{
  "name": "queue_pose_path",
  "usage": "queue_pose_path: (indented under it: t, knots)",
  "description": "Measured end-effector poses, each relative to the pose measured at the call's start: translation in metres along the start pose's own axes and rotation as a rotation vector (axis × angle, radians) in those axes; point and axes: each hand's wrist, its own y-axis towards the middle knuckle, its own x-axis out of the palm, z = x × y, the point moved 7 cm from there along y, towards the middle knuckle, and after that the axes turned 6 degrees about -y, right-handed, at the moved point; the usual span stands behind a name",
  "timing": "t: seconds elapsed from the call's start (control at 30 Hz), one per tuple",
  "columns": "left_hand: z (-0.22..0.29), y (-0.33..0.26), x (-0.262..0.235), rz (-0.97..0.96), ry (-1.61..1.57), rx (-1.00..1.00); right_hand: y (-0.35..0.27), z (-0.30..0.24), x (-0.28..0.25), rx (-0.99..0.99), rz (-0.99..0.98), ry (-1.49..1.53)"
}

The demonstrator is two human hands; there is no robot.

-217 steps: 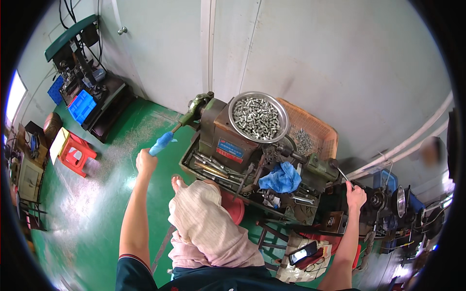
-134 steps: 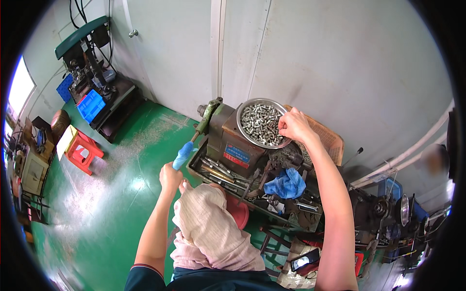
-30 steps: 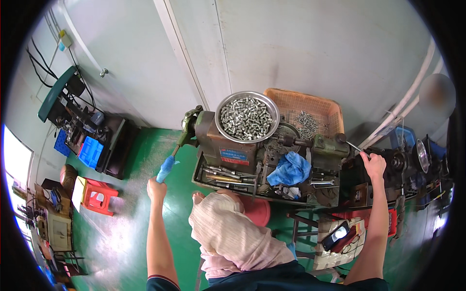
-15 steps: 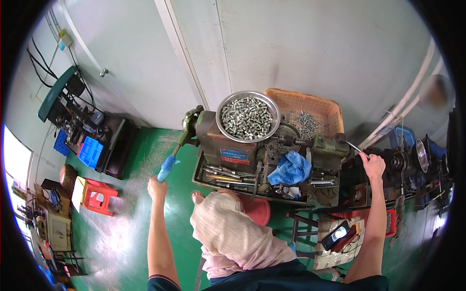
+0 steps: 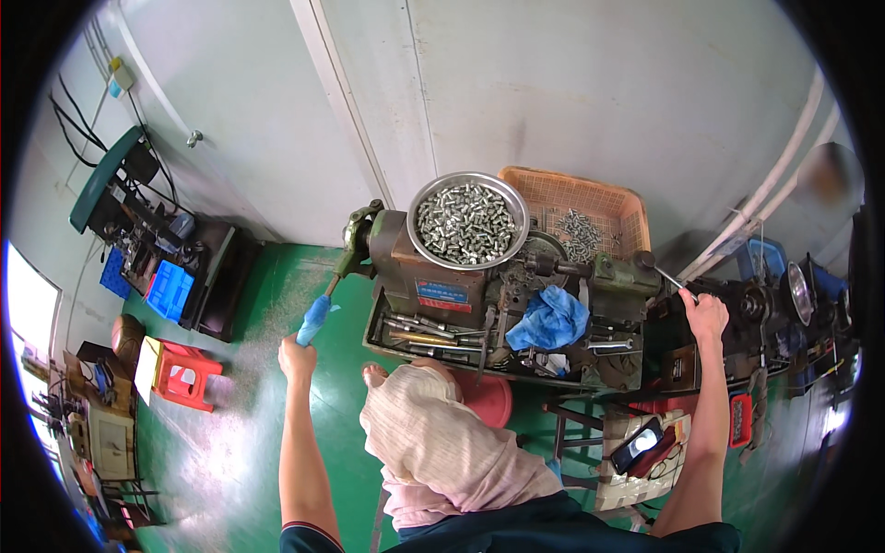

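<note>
My left hand [image 5: 297, 358] is closed round the lower end of a lever wrapped in blue cloth [image 5: 315, 320], which reaches up to the left end of a small bench lathe [image 5: 392, 263]. At the machine's right end, my right hand [image 5: 706, 313] grips a thin metal lever [image 5: 667, 276]. On top of the headstock sits a round steel bowl [image 5: 416, 221] heaped with small shiny metal parts [image 5: 466, 224]. A blue rag [image 5: 549, 318] lies over the middle of the lathe, hiding what is under it. Which part the lathe holds is too small to tell.
Behind the lathe, an orange plastic basket [image 5: 636, 214] holds more small metal parts. Wrenches and rods [image 5: 433, 336] lie in the machine's tray. A phone [image 5: 636, 446] rests on a stool seat at right. A red stool [image 5: 182, 376] and another machine [image 5: 115, 194] stand left.
My right hand and its lever have shifted very slightly left. My left hand stays on the wrapped lever. The whole view has moved a little.
</note>
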Motion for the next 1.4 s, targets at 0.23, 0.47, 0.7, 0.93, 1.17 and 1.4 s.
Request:
queue_pose_path:
  t: [0.23,0.47,0.7,0.93,1.17,1.4]
  knots:
    - [-0.002,0.000,-0.001,-0.019,-0.006,-0.008,-0.001,-0.001,-0.002,0.000,0.051,0.030]
    - [0.000,0.000,-0.002,-0.029,-0.007,-0.011,0.055,-0.013,0.003,0.029,0.351,-0.061]
    - [-0.012,0.002,0.000,-0.042,0.006,-0.045,0.066,-0.225,-0.026,-0.378,0.072,0.683]
    - [-0.006,-0.002,0.003,-0.027,-0.005,-0.064,0.029,-0.328,0.040,-0.599,-0.508,1.126]
    - [0.007,-0.032,0.014,-0.030,-0.113,-0.054,0.018,-0.329,0.025,-0.584,-0.553,1.126]
    - [0.042,-0.061,0.016,-0.030,-0.181,-0.071,0.019,-0.328,0.021,-0.648,-0.539,1.029]
